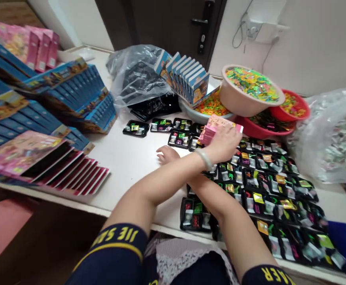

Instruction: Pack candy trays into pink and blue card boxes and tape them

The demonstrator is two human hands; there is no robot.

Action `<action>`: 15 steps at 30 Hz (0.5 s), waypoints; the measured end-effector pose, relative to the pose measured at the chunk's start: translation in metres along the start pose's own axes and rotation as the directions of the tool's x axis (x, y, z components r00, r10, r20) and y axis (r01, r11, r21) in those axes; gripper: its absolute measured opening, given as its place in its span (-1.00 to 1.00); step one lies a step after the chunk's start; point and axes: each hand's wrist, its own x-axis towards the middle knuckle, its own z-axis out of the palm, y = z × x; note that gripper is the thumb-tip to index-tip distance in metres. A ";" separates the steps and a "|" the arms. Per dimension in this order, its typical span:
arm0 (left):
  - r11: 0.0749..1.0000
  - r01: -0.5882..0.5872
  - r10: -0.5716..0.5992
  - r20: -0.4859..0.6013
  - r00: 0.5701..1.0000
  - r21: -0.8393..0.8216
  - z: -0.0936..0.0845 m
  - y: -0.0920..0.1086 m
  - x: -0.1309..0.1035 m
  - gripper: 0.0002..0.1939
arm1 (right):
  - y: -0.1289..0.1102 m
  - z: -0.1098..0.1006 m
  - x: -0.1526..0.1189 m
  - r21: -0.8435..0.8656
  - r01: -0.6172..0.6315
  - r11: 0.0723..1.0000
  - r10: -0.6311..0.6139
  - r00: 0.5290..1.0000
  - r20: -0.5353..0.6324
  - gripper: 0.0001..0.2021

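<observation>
**White bench [125, 170] by a dark door [161, 23], crossed arms over filled trays [252, 178]**

Far left of the pale basin [238, 99], fanned pink boxes [69, 168] lie in front of blue boxes [75, 95]. Closer on the basin's left are a clear bag [137, 75] of dark items and a slanting row of cards or boxes [187, 75].

In front and to the left of the basin, the right hand [169, 155] reaches out beneath the left forearm, its fingers slightly apart, with nothing seen in them.

Just in front of the basin, the left hand [227, 141] has its fingers clamped over a small pink stack [211, 128], among the trays; the thumb is hidden. An even grip along the stack's edges should keep it square. Lifting it well clear would probably spare the loose packets, and uncrossing the arms would likely free both hands.

Trays spread forward and right of the basin, toward another plastic bag [336, 138].
</observation>
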 end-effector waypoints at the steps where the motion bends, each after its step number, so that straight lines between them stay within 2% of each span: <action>1: 0.999 0.026 -0.026 0.005 1.000 0.028 0.019 0.005 0.015 -0.53 | 0.003 0.001 -0.001 -0.004 -0.016 1.000 0.016 1.000 -0.008 -0.81; 2: 0.997 0.044 -0.045 0.005 0.999 0.056 0.034 0.008 0.026 -0.55 | 0.006 0.002 -0.003 -0.003 -0.025 1.000 0.025 1.000 -0.014 -0.79; 4: 0.993 0.065 -0.066 0.009 0.998 0.095 0.053 0.010 0.037 -0.66 | 0.014 0.001 -0.006 0.004 -0.030 1.000 0.031 0.999 -0.033 -0.78; 7: 0.995 0.014 -0.014 -0.001 1.000 0.094 0.058 0.004 0.035 -0.68 | 0.030 -0.003 -0.006 0.019 -0.034 0.999 0.035 0.998 -0.061 -0.75; 11: 0.994 -0.066 0.069 -0.032 0.997 0.090 0.039 -0.009 0.030 -0.62 | 0.045 -0.005 0.004 0.019 -0.037 0.999 0.039 0.995 -0.087 -0.74; 15: 0.985 -0.123 0.122 0.018 0.992 0.120 0.002 -0.027 0.027 -0.64 | 0.043 0.005 0.025 -0.001 -0.011 1.000 0.011 0.995 -0.095 -0.76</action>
